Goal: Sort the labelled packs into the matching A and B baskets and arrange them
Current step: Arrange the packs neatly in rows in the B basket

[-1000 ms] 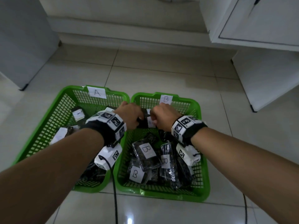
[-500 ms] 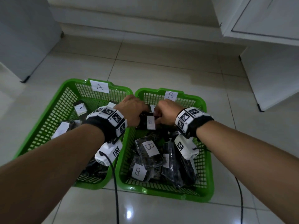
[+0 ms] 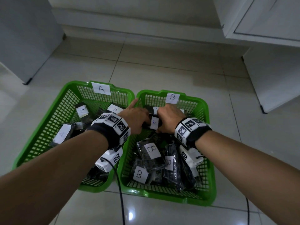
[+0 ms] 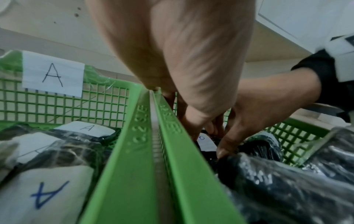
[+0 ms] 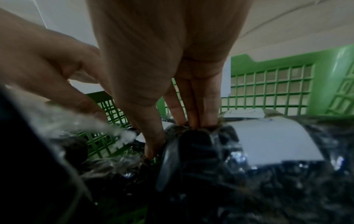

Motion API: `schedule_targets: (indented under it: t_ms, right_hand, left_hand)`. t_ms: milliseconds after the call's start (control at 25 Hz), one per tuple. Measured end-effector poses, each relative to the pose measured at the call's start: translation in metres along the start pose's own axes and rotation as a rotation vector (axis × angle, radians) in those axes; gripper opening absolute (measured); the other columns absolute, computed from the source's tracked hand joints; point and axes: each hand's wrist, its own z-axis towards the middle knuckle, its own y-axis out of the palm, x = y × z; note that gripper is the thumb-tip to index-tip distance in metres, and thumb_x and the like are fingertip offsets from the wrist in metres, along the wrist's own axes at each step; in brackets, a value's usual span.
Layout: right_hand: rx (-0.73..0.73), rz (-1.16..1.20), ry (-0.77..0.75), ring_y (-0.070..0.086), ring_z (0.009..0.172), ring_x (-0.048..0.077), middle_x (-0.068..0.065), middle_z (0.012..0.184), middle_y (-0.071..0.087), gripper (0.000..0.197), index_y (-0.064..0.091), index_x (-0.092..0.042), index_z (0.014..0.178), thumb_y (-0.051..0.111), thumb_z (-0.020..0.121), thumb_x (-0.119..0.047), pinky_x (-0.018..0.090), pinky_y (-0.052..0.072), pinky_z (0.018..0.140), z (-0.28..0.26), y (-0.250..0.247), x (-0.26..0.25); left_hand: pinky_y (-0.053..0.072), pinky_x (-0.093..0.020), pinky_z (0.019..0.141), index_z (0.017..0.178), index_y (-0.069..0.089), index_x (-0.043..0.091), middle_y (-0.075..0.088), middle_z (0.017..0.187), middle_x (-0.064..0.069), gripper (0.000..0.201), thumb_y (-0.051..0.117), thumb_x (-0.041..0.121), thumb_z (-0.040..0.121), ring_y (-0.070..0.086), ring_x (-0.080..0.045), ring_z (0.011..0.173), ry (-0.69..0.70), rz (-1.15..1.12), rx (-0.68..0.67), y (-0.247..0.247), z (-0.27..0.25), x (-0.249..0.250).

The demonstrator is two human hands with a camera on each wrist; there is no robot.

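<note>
Two green baskets stand side by side on the floor: basket A point(image 3: 71, 88) on the left and basket B point(image 3: 201, 101) on the right, each with a paper letter on its far wall. Both my hands are at the far end of basket B. Between them is a black wrapped pack with a B label point(image 3: 154, 122). My left hand point(image 3: 138, 117) grips its left side, index finger stretched toward the rim. My right hand point(image 3: 167, 120) pinches its right end, thumb point(image 5: 153, 148) below and fingers point(image 5: 191, 118) on top. Several B packs point(image 3: 151, 153) fill basket B. A packs point(image 3: 62, 134) lie in basket A.
The baskets' inner rims point(image 4: 153, 136) touch under my left wrist. A white cabinet point(image 3: 24, 38) stands at the back left and another point(image 3: 276, 70) at the right. Camera cables point(image 3: 119, 192) hang from my wrists over the tiled floor point(image 3: 162, 62).
Both hands have stayed at the far end of basket B. The B pack between them now shows its label more fully, and my left index finger has stretched out toward the rim.
</note>
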Motion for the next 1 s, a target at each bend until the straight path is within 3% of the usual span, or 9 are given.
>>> schedule_targets:
  t_ms: [120, 240, 360, 400, 480, 560, 760, 880, 1000]
  right_hand:
    - [0.059, 0.004, -0.05, 0.057, 0.094, 0.022, 0.002, 0.101, 0.055, 0.058, 0.063, -0.012, 0.099, 0.093, 0.059, -0.043, 0.034, 0.05, 0.074, 0.001, 0.007, 0.007]
    - [0.016, 0.017, -0.119, 0.056, 0.101, 0.023, 0.004, 0.106, 0.059, 0.054, 0.067, -0.011, 0.102, 0.091, 0.063, -0.039, 0.029, 0.043, 0.075, 0.003, 0.011, 0.01]
    - [0.097, 0.116, -0.069, 0.056, 0.102, 0.02, 0.002, 0.108, 0.062, 0.049, 0.068, -0.015, 0.104, 0.088, 0.068, -0.041, 0.033, 0.049, 0.083, -0.003, -0.001, 0.014]
    - [0.143, 0.175, -0.037, 0.058, 0.103, 0.019, 0.0, 0.109, 0.063, 0.043, 0.068, -0.017, 0.105, 0.086, 0.072, -0.037, 0.033, 0.05, 0.086, -0.008, -0.007, 0.017]
    - [0.198, 0.245, -0.013, 0.062, 0.098, 0.018, -0.002, 0.102, 0.067, 0.025, 0.072, -0.019, 0.1, 0.081, 0.078, -0.027, 0.03, 0.05, 0.08, -0.019, -0.014, 0.024]
    - [0.166, 0.251, -0.005, 0.065, 0.089, 0.017, -0.005, 0.09, 0.068, 0.013, 0.074, -0.02, 0.089, 0.078, 0.079, -0.027, 0.026, 0.046, 0.072, -0.036, -0.015, 0.028]
    - [-0.099, 0.223, 0.009, 0.064, 0.071, 0.009, -0.008, 0.076, 0.069, 0.046, 0.073, -0.021, 0.077, 0.079, 0.067, -0.065, 0.028, 0.054, 0.065, -0.082, -0.001, 0.026]
    - [-0.101, 0.301, 0.028, 0.066, 0.071, 0.009, -0.007, 0.076, 0.071, 0.034, 0.076, -0.017, 0.079, 0.089, 0.066, -0.046, 0.027, 0.055, 0.066, -0.093, -0.004, 0.025]
    - [-0.119, 0.564, 0.068, 0.068, 0.074, 0.013, 0.0, 0.085, 0.071, 0.023, 0.073, -0.01, 0.089, 0.087, 0.075, -0.021, 0.029, 0.059, 0.062, -0.099, -0.019, 0.029]
  left_hand:
    - [-0.006, -0.057, 0.12, 0.125, 0.061, 0.038, 0.056, 0.134, 0.011, 0.044, 0.053, 0.022, 0.084, 0.049, -0.009, 0.129, -0.021, 0.025, -0.026, 0.003, 0.002, 0.001]
    - [-0.004, -0.055, 0.12, 0.115, 0.066, 0.031, 0.065, 0.121, 0.012, 0.036, 0.048, 0.023, 0.085, 0.058, -0.009, 0.118, -0.053, 0.105, 0.016, 0.004, 0.005, 0.005]
    - [-0.007, -0.053, 0.121, 0.115, 0.066, 0.028, 0.064, 0.122, 0.011, 0.033, 0.049, 0.023, 0.086, 0.057, -0.009, 0.12, -0.044, 0.061, 0.02, 0.001, 0.005, 0.007]
    - [-0.003, -0.049, 0.122, 0.115, 0.066, 0.028, 0.064, 0.122, 0.01, 0.034, 0.051, 0.021, 0.085, 0.057, -0.011, 0.12, -0.036, 0.031, 0.063, -0.001, 0.004, 0.008]
    - [0.026, -0.042, 0.119, 0.111, 0.069, 0.026, 0.066, 0.117, 0.006, 0.033, 0.052, 0.016, 0.084, 0.061, -0.015, 0.113, -0.036, -0.115, 0.175, -0.008, -0.003, 0.012]
    - [0.051, -0.036, 0.095, 0.107, 0.071, 0.024, 0.07, 0.11, 0.001, 0.026, 0.052, 0.02, 0.089, 0.066, -0.018, 0.101, -0.036, -0.327, 0.188, -0.013, -0.014, 0.021]
    - [0.048, -0.026, 0.087, 0.113, 0.071, 0.019, 0.067, 0.1, 0.005, 0.037, 0.069, 0.043, 0.085, 0.062, -0.015, 0.1, -0.041, -0.341, -0.037, -0.012, -0.031, 0.04]
    - [0.048, -0.029, 0.089, 0.114, 0.069, 0.019, 0.065, 0.098, 0.009, 0.038, 0.072, 0.042, 0.084, 0.061, -0.012, 0.098, -0.078, -0.46, -0.062, -0.014, -0.03, 0.042]
    - [0.046, -0.028, 0.076, 0.108, 0.069, 0.02, 0.065, 0.097, 0.008, 0.025, 0.07, 0.035, 0.087, 0.06, -0.013, 0.091, -0.094, -0.617, -0.131, -0.021, -0.034, 0.039]
